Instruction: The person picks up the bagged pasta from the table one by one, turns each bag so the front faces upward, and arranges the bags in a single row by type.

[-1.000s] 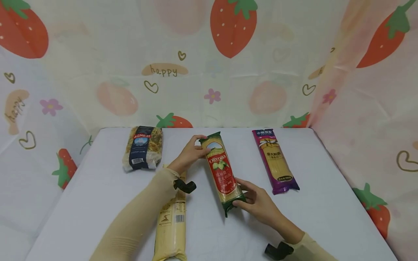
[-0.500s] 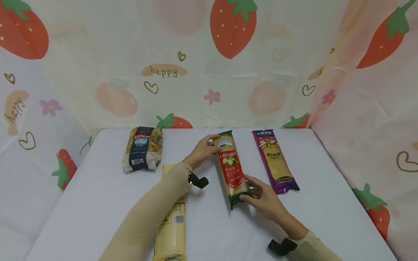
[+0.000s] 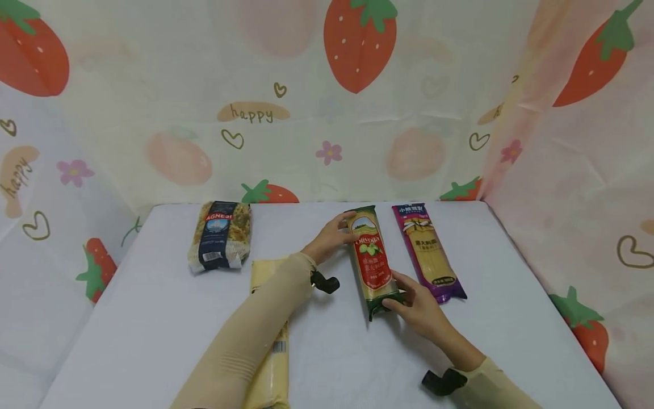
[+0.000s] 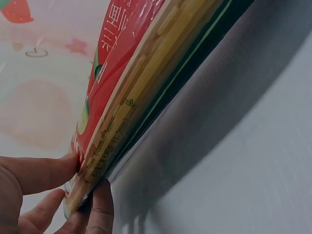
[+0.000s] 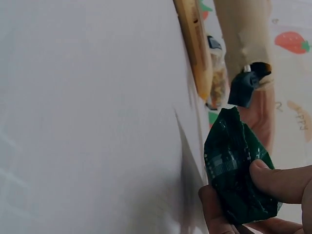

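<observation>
Head view. An Olivoilà spaghetti packet, red-labelled with green ends, slants between two hands above the middle-right part of the white worktop. The left hand grips its far end at the left edge; the right hand grips its near green end. A purple-wrapped spaghetti packet lies just to the right, roughly parallel. An Agnesi pasta bag lies at the far left, and a long yellow packet lies partly hidden by the left sleeve. The step in hand appears to be two-handed positioning of the held packet beside the purple one.

Left wrist view. The fingers pinch the packet's end, one digit on the printed side and others against the underside. A broad shadow on the worktop suggests that the packet is raised.

Right wrist view. The thumb presses the crumpled green end wrap, with other fingers behind it; this end also appears clear of the surface. The next move probably calls for a level, parallel lowering, both ends supported until contact, without nudging the purple neighbour.
</observation>
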Demonstrator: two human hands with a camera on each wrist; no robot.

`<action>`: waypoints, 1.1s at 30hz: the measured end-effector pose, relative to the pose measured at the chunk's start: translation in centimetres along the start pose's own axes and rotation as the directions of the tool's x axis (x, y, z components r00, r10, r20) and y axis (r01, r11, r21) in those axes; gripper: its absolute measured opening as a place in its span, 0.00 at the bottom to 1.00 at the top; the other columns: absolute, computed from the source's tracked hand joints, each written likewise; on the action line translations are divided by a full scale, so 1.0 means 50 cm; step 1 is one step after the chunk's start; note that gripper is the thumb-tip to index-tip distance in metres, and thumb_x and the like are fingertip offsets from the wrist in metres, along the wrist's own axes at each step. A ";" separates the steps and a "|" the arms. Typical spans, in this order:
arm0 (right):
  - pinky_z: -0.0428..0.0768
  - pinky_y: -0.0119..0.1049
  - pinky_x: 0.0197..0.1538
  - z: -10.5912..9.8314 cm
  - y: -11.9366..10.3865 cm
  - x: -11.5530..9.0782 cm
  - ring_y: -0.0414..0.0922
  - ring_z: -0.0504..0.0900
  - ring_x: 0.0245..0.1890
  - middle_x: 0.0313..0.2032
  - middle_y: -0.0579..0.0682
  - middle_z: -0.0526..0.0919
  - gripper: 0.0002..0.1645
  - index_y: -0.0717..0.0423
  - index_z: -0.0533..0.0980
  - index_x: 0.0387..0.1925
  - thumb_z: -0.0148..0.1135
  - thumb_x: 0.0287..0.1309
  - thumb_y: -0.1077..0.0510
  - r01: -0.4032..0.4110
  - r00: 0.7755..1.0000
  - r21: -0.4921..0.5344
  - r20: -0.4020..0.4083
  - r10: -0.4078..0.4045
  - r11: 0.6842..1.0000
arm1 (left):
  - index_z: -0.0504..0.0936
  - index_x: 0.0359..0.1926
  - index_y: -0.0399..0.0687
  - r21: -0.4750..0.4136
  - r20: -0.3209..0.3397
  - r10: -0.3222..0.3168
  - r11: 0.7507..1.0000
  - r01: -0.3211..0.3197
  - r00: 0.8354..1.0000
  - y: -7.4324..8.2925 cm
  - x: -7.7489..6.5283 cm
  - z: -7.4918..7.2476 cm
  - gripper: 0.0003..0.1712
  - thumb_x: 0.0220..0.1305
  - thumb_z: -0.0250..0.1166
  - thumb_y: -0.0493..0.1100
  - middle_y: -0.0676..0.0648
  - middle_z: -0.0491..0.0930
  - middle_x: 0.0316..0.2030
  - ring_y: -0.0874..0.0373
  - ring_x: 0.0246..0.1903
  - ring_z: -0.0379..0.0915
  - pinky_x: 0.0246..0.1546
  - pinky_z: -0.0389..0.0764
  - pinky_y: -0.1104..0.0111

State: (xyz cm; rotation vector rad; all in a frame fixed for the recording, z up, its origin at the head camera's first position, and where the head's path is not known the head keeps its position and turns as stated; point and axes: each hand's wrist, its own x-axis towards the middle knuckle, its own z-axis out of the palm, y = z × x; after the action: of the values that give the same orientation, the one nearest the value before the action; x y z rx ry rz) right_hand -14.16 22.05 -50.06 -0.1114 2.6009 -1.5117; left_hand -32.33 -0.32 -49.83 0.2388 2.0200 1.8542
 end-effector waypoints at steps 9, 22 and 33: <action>0.81 0.56 0.67 -0.012 0.006 0.016 0.65 0.78 0.68 0.75 0.69 0.71 0.43 0.57 0.64 0.82 0.71 0.71 0.60 -0.026 0.999 -0.033 -0.025 0.025 0.999 | 0.65 0.83 0.49 0.045 -0.012 0.006 0.999 -0.005 1.000 0.002 0.023 0.022 0.43 0.71 0.68 0.29 0.33 0.59 0.80 0.37 0.78 0.60 0.76 0.68 0.49; 0.70 0.62 0.75 -0.024 0.016 0.027 0.67 0.67 0.76 0.76 0.70 0.67 0.42 0.62 0.62 0.81 0.69 0.73 0.62 -0.058 0.997 -0.089 -0.054 0.053 0.994 | 0.60 0.85 0.48 0.040 0.024 -0.030 0.999 0.029 0.999 -0.001 0.048 0.048 0.45 0.72 0.65 0.26 0.35 0.57 0.82 0.39 0.79 0.60 0.77 0.68 0.53; 0.75 0.65 0.70 -0.028 0.011 0.021 0.69 0.71 0.73 0.76 0.70 0.68 0.42 0.62 0.61 0.82 0.68 0.74 0.60 -0.074 0.996 -0.158 -0.067 0.064 0.985 | 0.60 0.84 0.45 0.088 0.053 -0.058 0.995 0.053 0.997 0.003 0.048 0.048 0.46 0.70 0.66 0.24 0.37 0.57 0.83 0.38 0.76 0.64 0.77 0.68 0.54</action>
State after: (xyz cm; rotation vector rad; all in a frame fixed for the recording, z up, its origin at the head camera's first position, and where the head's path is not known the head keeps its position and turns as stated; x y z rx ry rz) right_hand -15.41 23.40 -49.95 0.0101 2.7411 -1.3023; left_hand -33.58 2.79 -50.18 0.2521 2.0512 1.7098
